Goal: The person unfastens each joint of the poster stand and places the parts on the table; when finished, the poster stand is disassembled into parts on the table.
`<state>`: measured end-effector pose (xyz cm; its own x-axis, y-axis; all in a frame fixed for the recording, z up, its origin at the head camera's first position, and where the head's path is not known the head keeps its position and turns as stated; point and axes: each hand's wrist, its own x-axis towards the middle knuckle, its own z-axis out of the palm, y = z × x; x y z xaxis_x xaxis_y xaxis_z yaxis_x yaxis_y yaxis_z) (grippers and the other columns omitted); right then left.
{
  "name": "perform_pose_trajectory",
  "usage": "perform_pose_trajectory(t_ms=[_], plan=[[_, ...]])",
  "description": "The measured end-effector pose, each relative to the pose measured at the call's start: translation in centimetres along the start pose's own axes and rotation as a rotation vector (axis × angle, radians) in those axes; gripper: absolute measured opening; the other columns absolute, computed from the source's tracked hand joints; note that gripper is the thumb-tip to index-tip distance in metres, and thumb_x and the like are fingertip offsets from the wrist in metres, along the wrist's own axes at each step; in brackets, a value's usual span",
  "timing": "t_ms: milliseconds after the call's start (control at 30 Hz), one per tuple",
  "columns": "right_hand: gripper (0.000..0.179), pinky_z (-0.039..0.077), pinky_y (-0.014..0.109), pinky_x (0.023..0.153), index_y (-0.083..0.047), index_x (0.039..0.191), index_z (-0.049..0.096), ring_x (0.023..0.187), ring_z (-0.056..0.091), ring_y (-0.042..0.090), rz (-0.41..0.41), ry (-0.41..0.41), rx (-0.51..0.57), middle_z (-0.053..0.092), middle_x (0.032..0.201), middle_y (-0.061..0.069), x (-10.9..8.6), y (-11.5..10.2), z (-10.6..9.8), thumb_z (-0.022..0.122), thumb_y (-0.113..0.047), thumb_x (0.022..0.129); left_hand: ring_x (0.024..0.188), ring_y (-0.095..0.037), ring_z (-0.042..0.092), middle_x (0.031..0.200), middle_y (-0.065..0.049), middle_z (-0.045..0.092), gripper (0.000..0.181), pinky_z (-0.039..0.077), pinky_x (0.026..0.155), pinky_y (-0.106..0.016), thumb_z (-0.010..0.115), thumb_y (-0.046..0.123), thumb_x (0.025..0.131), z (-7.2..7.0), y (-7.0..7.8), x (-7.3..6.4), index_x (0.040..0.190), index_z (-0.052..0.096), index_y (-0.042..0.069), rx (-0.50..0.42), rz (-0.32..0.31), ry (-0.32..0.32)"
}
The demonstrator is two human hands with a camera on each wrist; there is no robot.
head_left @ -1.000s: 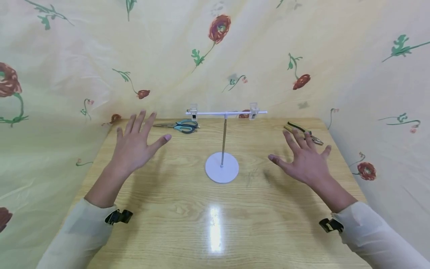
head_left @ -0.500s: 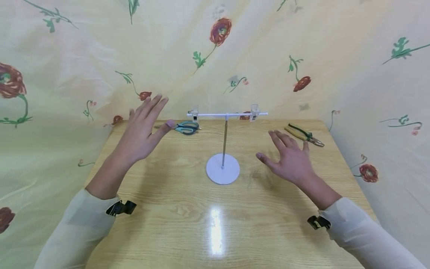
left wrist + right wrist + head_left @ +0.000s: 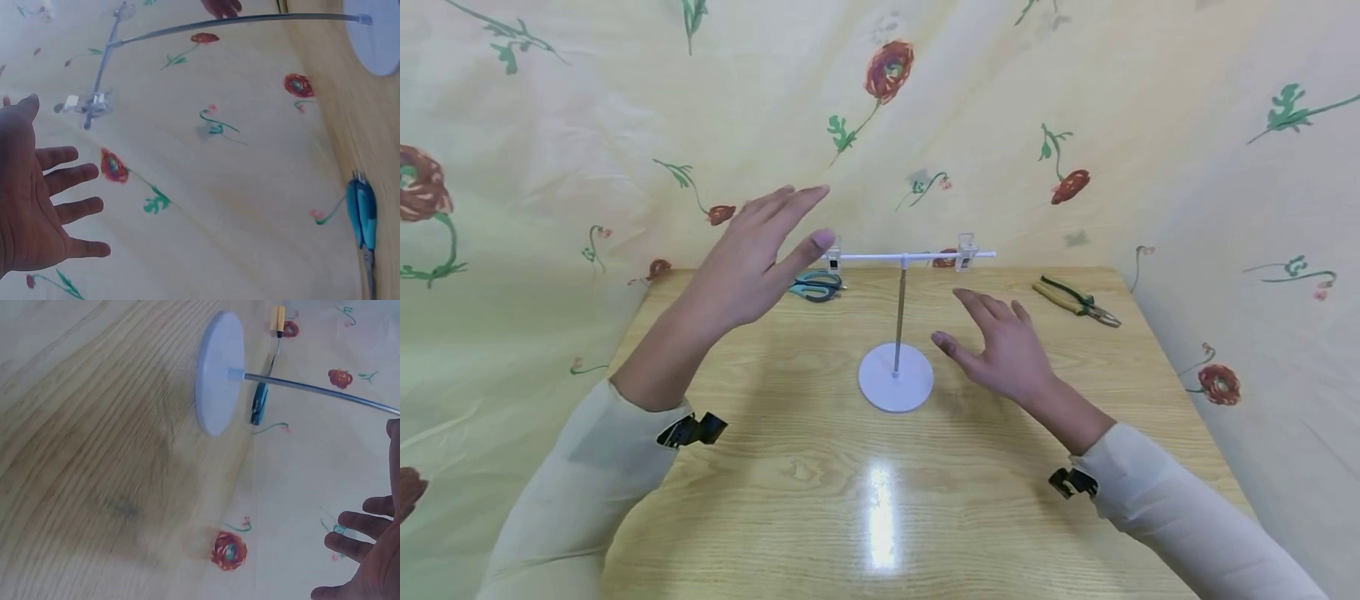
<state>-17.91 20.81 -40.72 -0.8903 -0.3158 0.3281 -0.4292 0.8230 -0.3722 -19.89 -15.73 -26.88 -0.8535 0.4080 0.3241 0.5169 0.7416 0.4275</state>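
A tabletop stand with a round white base (image 3: 880,396), a thin metal pole (image 3: 900,321) and a white crossbar (image 3: 872,257) rises mid-table. Clear clips sit near both bar ends, the right clip (image 3: 966,252) in full sight and the left clip (image 3: 834,263) partly behind my thumb. My left hand (image 3: 748,258), raised with fingers extended, is just left of that bar end; in the left wrist view its spread fingers are seen below the crossbar (image 3: 100,78). To the right of the pole, my right hand (image 3: 1011,354) hovers with fingers loosely spread. Both hands hold nothing.
Blue-handled scissors (image 3: 817,287) lie at the table's back left, partly hidden by my left hand. Beyond them in the right wrist view is a yellow-handled tool (image 3: 277,319). Pliers (image 3: 1075,300) lie back right. Flowered cloth (image 3: 1000,125) encloses the wooden table (image 3: 775,500).
Both hands have moved inward toward the stand. My left hand has gone up and right to the bar's left end, covering part of the scissors; my right hand has left the pliers.
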Motion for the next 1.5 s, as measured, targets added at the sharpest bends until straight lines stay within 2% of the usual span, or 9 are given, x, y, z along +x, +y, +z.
perform_pose_trajectory(t_ms=[267, 567, 833, 1000, 1167, 1300, 1400, 1500], plan=[[0.071, 0.039, 0.074, 0.124, -0.006, 0.157, 0.059, 0.142, 0.064, 0.045, -0.139, 0.1, 0.068, 0.067, 0.153, 0.023, 1.5, -2.0, 1.0, 0.078, -0.045, 0.101, 0.167, -0.029, 0.037, 0.175, -0.001, 0.047, 0.073, 0.025, 0.137, -0.063, 0.038, 0.074, 0.112, -0.1, 3.0, 1.9, 0.172, 0.042, 0.032, 0.032, 0.046, -0.073], [0.061, 0.049, 0.068, 0.117, -0.003, 0.151, 0.063, 0.135, 0.068, 0.045, -0.248, 0.18, 0.159, 0.072, 0.145, 0.021, 3.2, -4.0, 1.5, 0.076, -0.04, 0.103, 0.159, -0.028, 0.05, 0.166, -0.002, 0.059, 0.065, 0.032, 0.133, -0.064, 0.041, 0.064, 0.116, 0.3, 5.4, 3.7, 0.165, 0.053, 0.024, 0.116, 0.122, -0.133], [0.053, 0.056, 0.063, 0.112, 0.001, 0.149, 0.06, 0.132, 0.071, 0.04, -0.303, 0.193, 0.258, 0.075, 0.139, 0.021, 4.3, -5.9, 1.5, 0.075, -0.026, 0.105, 0.152, -0.025, 0.058, 0.158, -0.002, 0.066, 0.059, 0.04, 0.13, -0.055, 0.046, 0.056, 0.117, 1.0, 6.9, 4.7, 0.161, 0.059, 0.019, 0.157, 0.197, -0.161], [0.039, 0.06, 0.058, 0.107, 0.002, 0.141, 0.061, 0.126, 0.076, 0.037, -0.324, 0.224, 0.317, 0.078, 0.128, 0.017, 4.9, -6.4, 1.6, 0.07, -0.018, 0.109, 0.141, -0.027, 0.067, 0.152, -0.004, 0.07, 0.053, 0.045, 0.128, -0.048, 0.052, 0.048, 0.117, 1.5, 7.5, 5.0, 0.159, 0.061, 0.016, 0.153, 0.245, -0.188], [0.024, 0.064, 0.051, 0.1, 0.002, 0.132, 0.058, 0.113, 0.079, 0.035, -0.347, 0.257, 0.371, 0.074, 0.111, 0.015, 5.6, -6.8, 1.7, 0.062, -0.009, 0.111, 0.125, -0.023, 0.073, 0.144, -0.003, 0.073, 0.041, 0.056, 0.113, -0.042, 0.056, 0.034, 0.118, 2.1, 7.9, 5.2, 0.153, 0.066, 0.015, 0.163, 0.257, -0.216], [0.015, 0.064, 0.047, 0.086, 0.003, 0.126, 0.057, 0.095, 0.077, 0.031, -0.353, 0.284, 0.397, 0.073, 0.103, 0.016, 5.9, -7.1, 1.8, 0.056, -0.003, 0.112, 0.111, -0.02, 0.073, 0.134, -0.002, 0.075, 0.033, 0.06, 0.097, -0.036, 0.06, 0.023, 0.116, 2.5, 8.1, 5.3, 0.145, 0.073, 0.015, 0.161, 0.265, -0.237], [0.01, 0.061, 0.043, 0.078, 0.004, 0.119, 0.06, 0.087, 0.074, 0.029, -0.353, 0.301, 0.42, 0.074, 0.097, 0.016, 6.0, -7.3, 2.0, 0.054, 0.0, 0.112, 0.105, -0.019, 0.072, 0.127, -0.002, 0.075, 0.029, 0.06, 0.093, -0.034, 0.063, 0.02, 0.114, 2.7, 8.2, 5.4, 0.139, 0.077, 0.014, 0.157, 0.272, -0.241], [0.011, 0.063, 0.043, 0.077, 0.005, 0.117, 0.062, 0.086, 0.078, 0.029, -0.355, 0.309, 0.456, 0.077, 0.094, 0.016, 6.1, -7.3, 2.2, 0.052, 0.003, 0.112, 0.102, -0.019, 0.07, 0.123, -0.003, 0.075, 0.027, 0.059, 0.092, -0.034, 0.064, 0.018, 0.113, 2.8, 8.4, 5.5, 0.135, 0.079, 0.012, 0.156, 0.274, -0.249]])
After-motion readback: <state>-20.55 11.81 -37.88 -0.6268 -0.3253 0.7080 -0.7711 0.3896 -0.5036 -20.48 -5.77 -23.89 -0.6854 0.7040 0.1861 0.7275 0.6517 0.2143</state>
